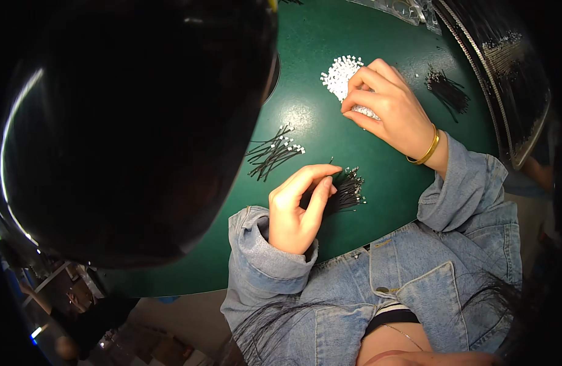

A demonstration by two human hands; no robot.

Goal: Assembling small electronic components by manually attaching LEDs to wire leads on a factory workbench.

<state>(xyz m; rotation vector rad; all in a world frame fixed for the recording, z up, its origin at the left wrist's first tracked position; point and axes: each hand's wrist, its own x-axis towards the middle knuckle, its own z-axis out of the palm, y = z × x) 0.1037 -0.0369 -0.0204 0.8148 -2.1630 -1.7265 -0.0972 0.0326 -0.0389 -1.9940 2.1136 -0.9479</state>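
Note:
My left hand (296, 204) is closed in a pinch at the near side of the table. A thin dark wire tip shows just above its index finger. Right beside it lies a bundle of black wires (348, 190) with small metal ends, partly covered by the fingers. My right hand (387, 100), a gold bangle at its wrist, reaches over a heap of small white plastic connector housings (339, 76). Its thumb and index finger meet at the heap's near edge; whatever is between them is hidden. To the left, black wires with white housings on their ends (275, 152) form a loose pile.
Another bunch of black wires (449, 91) lies at the right of the green table (378, 149). Clear plastic bags (403, 9) are at the far edge. A large black rounded object (128, 134) blocks the left. Beaded-edge dark containers (507, 61) stand far right.

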